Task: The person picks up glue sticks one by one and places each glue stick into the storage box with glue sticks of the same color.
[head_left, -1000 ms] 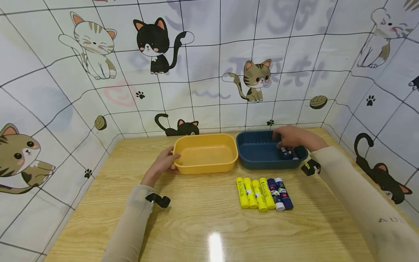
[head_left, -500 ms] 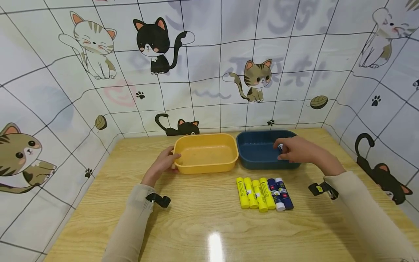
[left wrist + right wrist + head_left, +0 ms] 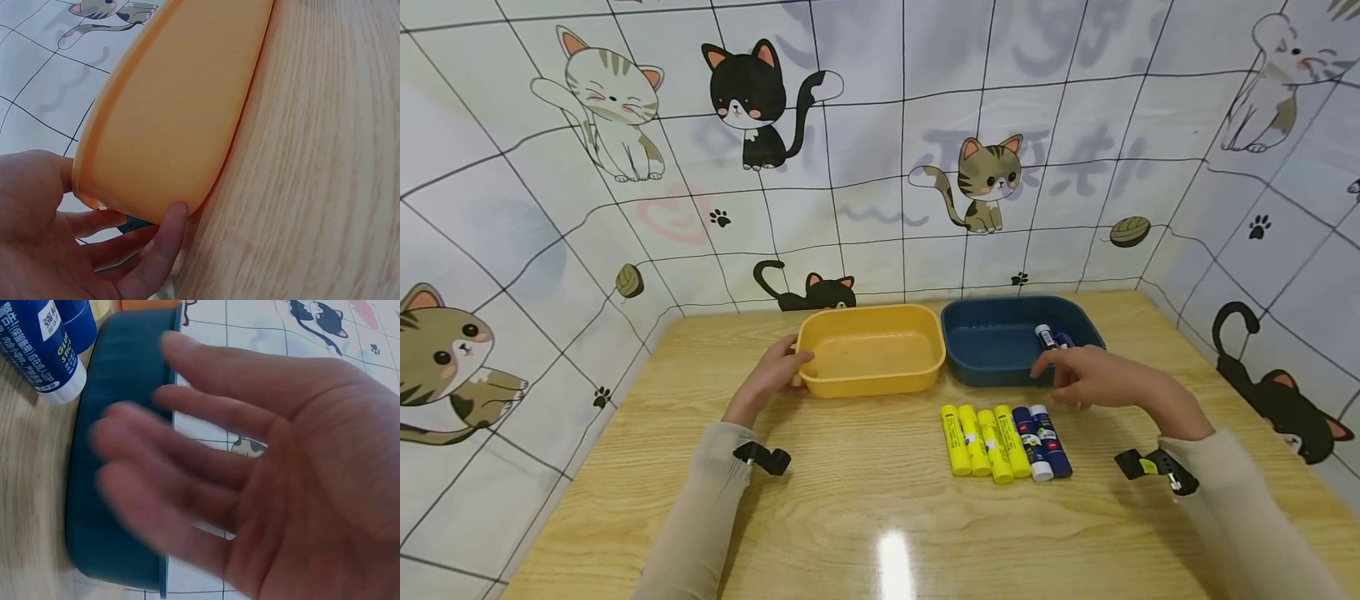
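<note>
My left hand (image 3: 777, 367) holds the left end of a yellow plastic basket (image 3: 871, 387), with the thumb over the rim. Close up in the left wrist view, the fingers (image 3: 103, 220) lie against the end of the basket. My right hand (image 3: 1093, 377) hovers at the front right rim of a dark blue basket (image 3: 1000, 375), fingers loosely bent and nothing held. The right wrist view shows its bare palm. Inside the blue basket, at the right, lie glue sticks (image 3: 1045, 336), partly hidden by the hand and rim.
In front of the blue basket, several yellow glue sticks (image 3: 985, 446) and two dark blue glue sticks (image 3: 1041, 446) lie side by side on the wooden table (image 3: 820, 517). A cat-print sheet (image 3: 880, 208) rises behind and at both sides.
My right hand has drawn back out of the blue basket toward the front right, uncovering the glue sticks inside. My left hand and the yellow basket have stayed put.
</note>
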The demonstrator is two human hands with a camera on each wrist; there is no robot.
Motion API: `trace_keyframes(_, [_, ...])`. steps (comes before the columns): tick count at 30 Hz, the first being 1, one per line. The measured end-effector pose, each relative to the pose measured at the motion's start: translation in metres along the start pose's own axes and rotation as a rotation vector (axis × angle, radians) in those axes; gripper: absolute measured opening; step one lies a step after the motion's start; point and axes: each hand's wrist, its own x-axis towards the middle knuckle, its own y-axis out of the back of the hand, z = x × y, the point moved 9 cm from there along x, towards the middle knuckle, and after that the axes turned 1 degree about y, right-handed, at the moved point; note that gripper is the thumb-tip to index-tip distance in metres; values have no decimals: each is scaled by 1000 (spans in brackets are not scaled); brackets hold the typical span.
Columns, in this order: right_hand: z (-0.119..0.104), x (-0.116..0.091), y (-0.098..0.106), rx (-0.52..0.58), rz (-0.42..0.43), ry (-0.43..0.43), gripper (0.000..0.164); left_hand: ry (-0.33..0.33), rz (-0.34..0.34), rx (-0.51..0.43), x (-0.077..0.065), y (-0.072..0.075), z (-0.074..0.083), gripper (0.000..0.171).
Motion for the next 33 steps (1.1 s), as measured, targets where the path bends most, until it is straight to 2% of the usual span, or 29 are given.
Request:
trace_keyframes(5, [14, -3, -12, 65, -94, -102, 47, -11, -8, -12, 2, -1, 3, 56])
trace_keyframes(11, [20, 1, -23, 119, -165, -145, 49, -10, 4, -20, 3, 1, 5, 57])
trace_keyframes(17, [20, 3, -30, 144, -204, -125, 48, -11, 1, -9, 5, 1, 6, 58])
trace_keyframes(21, [21, 2, -36, 151, -218, -120, 53, -5, -4, -7, 3, 0, 5, 57])
trace_keyframes(24, [22, 3, -39, 140, -227, -121, 55, 5, -14, -19, -4, -2, 9, 57])
trace_keyframes(29, [24, 8, -42, 111, -237, -117, 57, 15, -15, -26, -6, -3, 7, 58])
trace_keyframes(31, [25, 9, -43, 113, -239, -123, 59, 9, -4, -19, -1, -2, 0, 58])
trace_keyframes(33, [26, 9, -44, 128, -245, -123, 58, 6, 4, -12, -1, -2, -1, 58])
